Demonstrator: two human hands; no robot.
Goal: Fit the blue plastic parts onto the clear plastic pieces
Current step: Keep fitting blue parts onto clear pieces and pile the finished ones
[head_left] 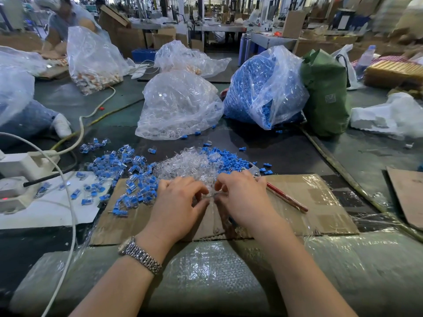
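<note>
My left hand (pixel 180 200) and my right hand (pixel 242 197) meet over a sheet of cardboard (pixel 320 202), fingertips pinching a small clear plastic piece (pixel 211 195) between them. Just beyond my fingers lies a heap of loose clear pieces (pixel 185 164). Loose blue parts (pixel 226 156) lie to its right. A spread of fitted blue-and-clear pieces (pixel 128 177) covers the mat to the left. Whether a blue part sits in my fingers is hidden.
A bag of clear pieces (pixel 178 104) and a bag of blue parts (pixel 263 88) stand behind the heaps, beside a green bag (pixel 325 92). A red-handled tool (pixel 286 197) lies right of my hand. A power strip (pixel 25 165) and white cables (pixel 68 202) lie left. Another person (pixel 66 21) works far left.
</note>
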